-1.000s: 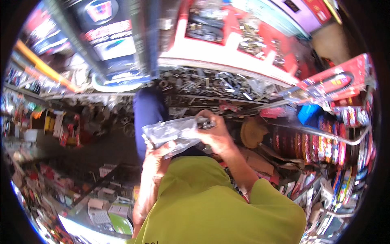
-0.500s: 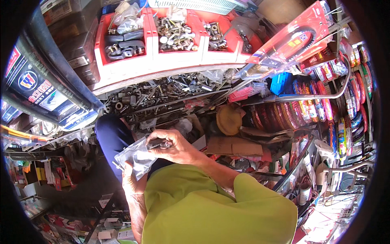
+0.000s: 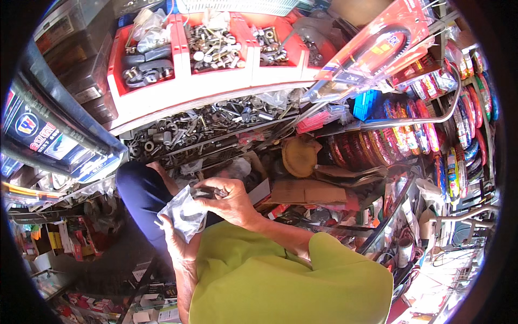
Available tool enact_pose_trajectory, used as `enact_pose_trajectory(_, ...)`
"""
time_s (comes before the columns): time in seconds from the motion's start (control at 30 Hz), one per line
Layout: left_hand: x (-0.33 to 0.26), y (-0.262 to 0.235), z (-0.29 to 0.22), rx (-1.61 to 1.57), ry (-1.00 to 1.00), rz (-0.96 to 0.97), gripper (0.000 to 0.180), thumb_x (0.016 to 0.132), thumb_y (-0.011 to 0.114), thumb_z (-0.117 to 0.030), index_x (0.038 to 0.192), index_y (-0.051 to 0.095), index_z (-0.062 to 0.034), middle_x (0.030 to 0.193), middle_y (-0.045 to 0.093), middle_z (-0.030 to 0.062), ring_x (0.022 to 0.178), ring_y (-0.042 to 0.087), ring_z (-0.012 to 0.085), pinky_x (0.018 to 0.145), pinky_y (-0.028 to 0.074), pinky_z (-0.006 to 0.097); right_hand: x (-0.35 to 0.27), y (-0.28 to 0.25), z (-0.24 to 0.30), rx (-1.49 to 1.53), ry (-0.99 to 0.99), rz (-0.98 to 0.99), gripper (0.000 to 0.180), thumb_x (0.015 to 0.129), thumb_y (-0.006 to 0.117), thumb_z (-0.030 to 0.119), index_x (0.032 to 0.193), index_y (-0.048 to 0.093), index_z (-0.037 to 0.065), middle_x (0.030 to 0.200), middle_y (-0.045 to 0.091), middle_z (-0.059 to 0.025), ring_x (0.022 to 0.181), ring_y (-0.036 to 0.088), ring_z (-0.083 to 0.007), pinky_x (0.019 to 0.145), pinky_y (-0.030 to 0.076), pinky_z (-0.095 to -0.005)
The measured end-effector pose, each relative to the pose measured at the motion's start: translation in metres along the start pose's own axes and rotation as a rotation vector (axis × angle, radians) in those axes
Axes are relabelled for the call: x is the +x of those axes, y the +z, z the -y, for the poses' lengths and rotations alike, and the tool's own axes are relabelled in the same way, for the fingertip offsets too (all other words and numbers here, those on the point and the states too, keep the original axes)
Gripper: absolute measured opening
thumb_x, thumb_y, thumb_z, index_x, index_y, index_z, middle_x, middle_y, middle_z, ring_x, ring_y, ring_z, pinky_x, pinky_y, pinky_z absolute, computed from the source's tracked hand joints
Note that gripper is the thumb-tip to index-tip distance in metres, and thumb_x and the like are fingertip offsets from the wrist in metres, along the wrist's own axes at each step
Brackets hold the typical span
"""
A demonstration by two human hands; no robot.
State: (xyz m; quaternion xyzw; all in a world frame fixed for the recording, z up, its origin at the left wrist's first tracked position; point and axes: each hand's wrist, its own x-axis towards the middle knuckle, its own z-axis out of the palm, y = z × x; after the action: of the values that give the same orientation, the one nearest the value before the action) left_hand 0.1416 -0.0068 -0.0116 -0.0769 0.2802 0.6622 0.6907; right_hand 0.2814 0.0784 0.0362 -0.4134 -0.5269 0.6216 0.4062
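A clear plastic bag lies between my two hands, in front of my green shirt. My left hand is closed on its lower edge, with a small pale tip showing by the thumb. My right hand, at the bag's upper right side, pinches a small dark metal part. The fingers cover much of that part, so its exact kind does not show. Whether the right fingers also grip the bag's edge, I cannot tell.
Ahead, red bins of bolts and fittings stand above a tray of loose metal hardware. Packaged coils hang at right. A cardboard box lies beyond my right forearm; a dark blue clad knee is at left.
The view has shifted slightly, so the bins sit further left. The bag has turned a little and hangs lower over my left hand. Both hands keep their hold.
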Motion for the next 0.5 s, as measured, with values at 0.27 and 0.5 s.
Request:
enact_pose_trajectory(0.27, 0.006, -0.016, 0.007, -0.032, -0.021, -0.039, 0.072, 0.077, 0.065, -0.059, 0.128, 0.049, -0.0114, 0.126, 0.055, 0.0068, 0.117, 0.050, 0.0248, 0.103, 0.036, 0.046, -0.002, -0.017, 0.016, -0.297, 0.024, 0.219, 0.025, 0.083, 0.072, 0.020, 0.084, 0.061, -0.003, 0.073, 0.062, -0.0067, 0.069, 0.055, -0.0085, 0.061, 0.046, -0.0282)
enact_pose_trajectory(0.5, 0.008, -0.027, 0.008, 0.033, -0.025, 0.031, 0.067, 0.077, 0.063, -0.061, 0.126, 0.052, -0.0157, 0.123, 0.058, 0.0045, 0.114, 0.053, 0.0233, 0.101, 0.037, 0.047, 0.008, -0.030, 0.019, -0.266, 0.146, 0.410, 0.022, 0.088, 0.066, 0.018, 0.095, 0.066, -0.003, 0.079, 0.068, -0.0073, 0.071, 0.059, -0.0081, 0.062, 0.047, -0.0254)
